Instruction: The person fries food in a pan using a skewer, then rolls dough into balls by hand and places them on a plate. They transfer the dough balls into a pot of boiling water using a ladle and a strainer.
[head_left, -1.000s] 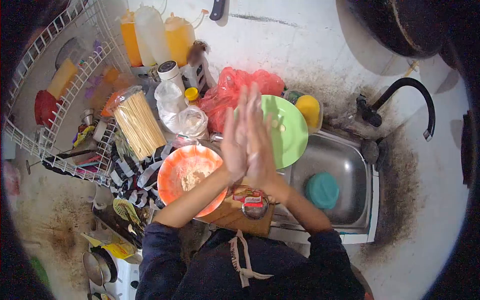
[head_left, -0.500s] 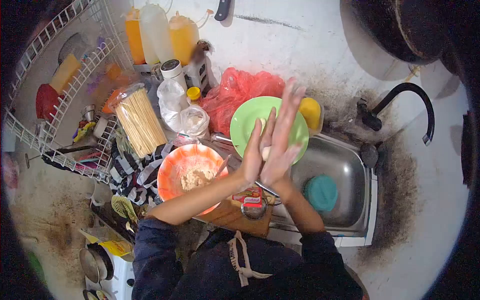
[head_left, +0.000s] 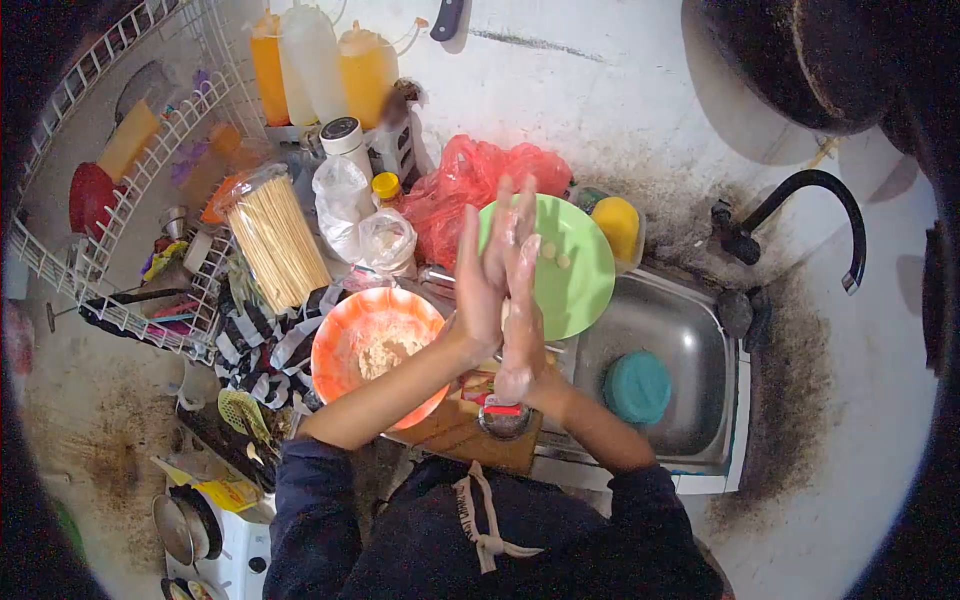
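Note:
My left hand [head_left: 480,285] and my right hand [head_left: 522,330] are pressed palm to palm above the counter, fingers stretched out and dusted with white. A small ball of dough [head_left: 506,312] is held between the palms, mostly hidden by them. Right behind the hands, a green plate [head_left: 585,290] carries a few small pale dough balls [head_left: 556,256]. Left of my hands stands an orange and white bowl [head_left: 330,345], with crumbly pale dough [head_left: 385,352] in it.
On the right is a steel sink [head_left: 690,390] holding a teal round container [head_left: 638,387], under a black tap [head_left: 850,220]. A red plastic bag [head_left: 470,190], a yellow sponge [head_left: 616,226] and a pack of skewers [head_left: 278,240] lie behind. A wooden board [head_left: 500,452] is in front.
My hands have slid against each other, the right one coming back towards me and the left one moving forward. They have shifted slightly left, showing more of the plate.

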